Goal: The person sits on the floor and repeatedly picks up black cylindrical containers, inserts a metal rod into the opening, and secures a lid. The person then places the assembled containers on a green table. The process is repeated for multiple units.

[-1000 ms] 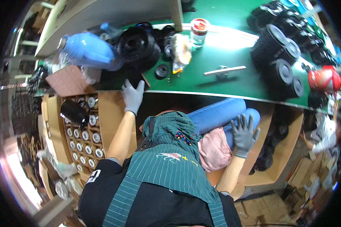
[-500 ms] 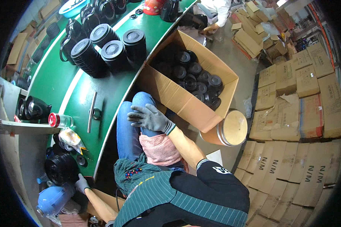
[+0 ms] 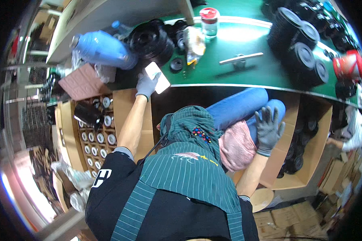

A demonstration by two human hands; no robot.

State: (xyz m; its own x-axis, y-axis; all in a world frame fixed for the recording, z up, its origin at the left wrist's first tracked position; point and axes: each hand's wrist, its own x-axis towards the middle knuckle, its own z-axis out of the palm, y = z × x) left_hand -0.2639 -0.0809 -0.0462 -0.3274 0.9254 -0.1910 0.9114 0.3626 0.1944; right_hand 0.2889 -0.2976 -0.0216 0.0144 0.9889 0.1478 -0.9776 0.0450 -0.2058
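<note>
My left hand [image 3: 146, 86], in a grey glove, is closed on a flat phone [image 3: 161, 84] with a bright white face. It is at the near edge of the green table [image 3: 213, 74]. Just beyond are a stack of black round parts [image 3: 152, 44] and a small black ring-shaped piece [image 3: 176, 65]. My right hand [image 3: 269, 130], gloved too, is open with fingers spread over my knee, holding nothing. Beside it a pink cloth [image 3: 238, 146] lies across my lap.
A blue bottle-like container [image 3: 104, 49] lies left of the black stack. Below it, a partitioned carton [image 3: 118, 116] holds several parts. Stacks of black lidded pieces [image 3: 303, 56] and a red container [image 3: 350, 66] stand right. A carton [image 3: 309, 176] of black parts sits beside my right arm.
The view has turned toward the left side of the table. My left hand now holds the bright-faced phone at the edge. My right hand stays open over my knee.
</note>
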